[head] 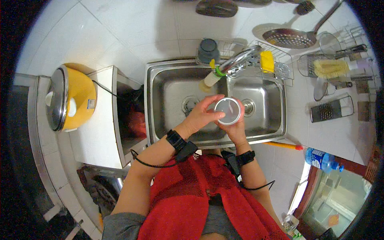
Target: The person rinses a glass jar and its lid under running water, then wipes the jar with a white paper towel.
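Observation:
Over the divider of a double-bowl stainless steel sink [177,81], both hands hold a small round container with a white rim [228,110]. My left hand [202,112] has its thumb on the container's rim and its fingers along the far left side. Around the right and near side curls my right hand [235,127], its fingers partly hidden by the container. Whether the top is a clear lid or an open mouth, I cannot tell. Just beyond the hands, a chrome faucet [240,60] with a green clamp and a pale spout attachment points down to the left bowl.
Left of the sink, a yellow rice cooker [79,99] rests on a white cabinet [99,135]. Behind the sink, wire baskets hold a dark cup [208,49] and a yellow cloth or sponge [267,61]. A skimmer [289,38], a bottle brush [331,68] and a grater [325,111] hang at the right.

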Available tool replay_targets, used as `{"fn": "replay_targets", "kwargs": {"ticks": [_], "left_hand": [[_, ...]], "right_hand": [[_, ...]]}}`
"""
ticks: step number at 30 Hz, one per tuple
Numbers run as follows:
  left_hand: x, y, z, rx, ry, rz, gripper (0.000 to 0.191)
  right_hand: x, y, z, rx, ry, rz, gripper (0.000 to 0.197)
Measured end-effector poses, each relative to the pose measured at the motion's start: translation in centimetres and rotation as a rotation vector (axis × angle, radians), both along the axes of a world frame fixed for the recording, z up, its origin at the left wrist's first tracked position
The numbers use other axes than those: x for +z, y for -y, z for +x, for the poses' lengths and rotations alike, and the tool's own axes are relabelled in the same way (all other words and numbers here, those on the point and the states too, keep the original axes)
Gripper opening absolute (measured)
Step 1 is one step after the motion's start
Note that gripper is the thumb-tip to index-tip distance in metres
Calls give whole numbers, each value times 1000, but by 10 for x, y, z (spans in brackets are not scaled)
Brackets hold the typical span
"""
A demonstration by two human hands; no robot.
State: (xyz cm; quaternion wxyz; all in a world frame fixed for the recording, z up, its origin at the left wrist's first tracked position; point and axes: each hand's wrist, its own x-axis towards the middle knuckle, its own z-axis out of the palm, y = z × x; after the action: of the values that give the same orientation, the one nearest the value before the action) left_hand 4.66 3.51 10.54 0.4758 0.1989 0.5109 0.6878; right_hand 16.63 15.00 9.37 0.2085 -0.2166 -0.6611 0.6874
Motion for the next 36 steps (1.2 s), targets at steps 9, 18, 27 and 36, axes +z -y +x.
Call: {"fn": "replay_targets", "kwargs": {"ticks": [9, 18, 27, 36], "left_hand": [[15, -24, 11, -5, -101, 47, 44], [34, -28, 23, 26, -148, 109, 38], [43, -25, 24, -64, -206, 125, 43], [31, -29, 29, -116, -328, 108, 82]], "right_hand": [[18, -6, 14, -76, -57, 101, 98], [20, -11, 28, -215, 52, 459, 96], [29, -11, 34, -264, 88, 553, 97], [23, -10, 36, -230, 17, 315, 95]]}}
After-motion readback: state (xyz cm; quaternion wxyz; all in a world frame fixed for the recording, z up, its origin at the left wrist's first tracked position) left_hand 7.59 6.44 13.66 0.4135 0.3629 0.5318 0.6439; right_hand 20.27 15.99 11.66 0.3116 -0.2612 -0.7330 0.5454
